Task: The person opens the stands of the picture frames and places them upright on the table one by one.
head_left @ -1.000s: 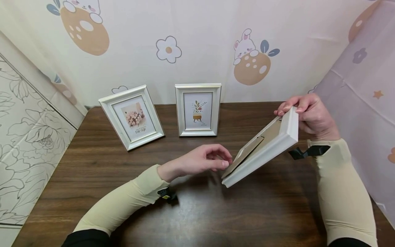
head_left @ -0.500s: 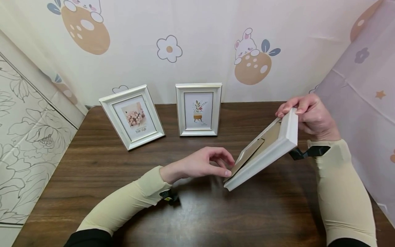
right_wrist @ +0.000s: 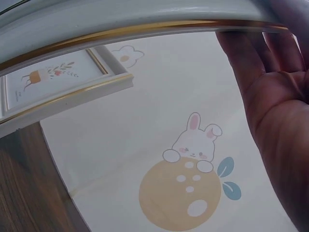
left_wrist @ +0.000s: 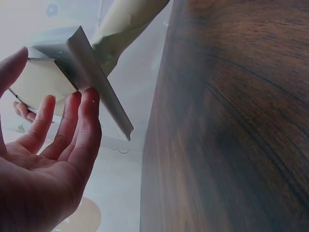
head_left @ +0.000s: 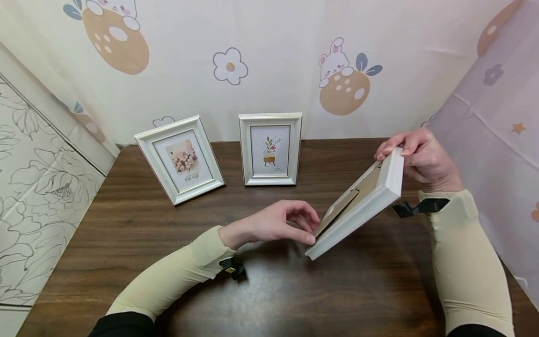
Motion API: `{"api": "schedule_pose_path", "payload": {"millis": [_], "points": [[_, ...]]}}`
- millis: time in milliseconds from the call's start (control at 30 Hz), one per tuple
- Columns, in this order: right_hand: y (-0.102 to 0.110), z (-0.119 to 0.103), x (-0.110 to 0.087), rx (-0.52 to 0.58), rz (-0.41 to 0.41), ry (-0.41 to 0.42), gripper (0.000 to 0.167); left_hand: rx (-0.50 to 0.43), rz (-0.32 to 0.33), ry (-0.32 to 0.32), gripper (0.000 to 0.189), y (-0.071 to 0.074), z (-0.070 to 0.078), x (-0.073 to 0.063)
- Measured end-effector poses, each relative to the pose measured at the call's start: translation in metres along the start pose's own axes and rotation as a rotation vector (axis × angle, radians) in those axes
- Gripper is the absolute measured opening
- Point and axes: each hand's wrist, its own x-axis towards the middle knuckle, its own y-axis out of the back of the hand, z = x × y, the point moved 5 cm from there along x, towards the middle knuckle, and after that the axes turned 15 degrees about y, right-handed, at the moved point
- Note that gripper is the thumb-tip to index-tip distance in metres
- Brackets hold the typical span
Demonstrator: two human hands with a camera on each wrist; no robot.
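Observation:
A white picture frame is held tilted over the table, its tan back turned to the left. My right hand grips its upper end, thumb on one side and fingers on the other. At the lower end my left hand has its thumb and fingertips at the free edge of the tan easel stand, which angles slightly off the back. In the left wrist view, thumb and fingers lie about the end of that stand. The right wrist view catches the frame's gold-lined front border close up.
Two white frames stand at the back of the dark wood table: a plant picture frame in the middle and an angled flower picture frame at left. A printed curtain hangs behind.
My left hand has moved slightly right and its thumb lower, onto the easel stand's edge. The held frame has shifted only a little; my right hand keeps its grip.

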Motion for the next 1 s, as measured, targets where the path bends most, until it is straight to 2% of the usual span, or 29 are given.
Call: {"api": "schedule_pose_path", "payload": {"millis": [267,533,1000], "points": [[0.003,-0.001,-0.003,-0.002,0.009,-0.002,0.013,-0.066,-0.020,0.033,0.035,0.001,-0.002,0.000],[-0.001,0.000,-0.001,-0.002,-0.020,-0.020,0.013,0.055,0.027,0.014,0.031,0.013,0.003,-0.006],[0.001,0.003,-0.003,-0.005,-0.034,-0.048,0.013,0.132,0.050,-0.006,0.030,0.024,0.004,-0.010]]}}
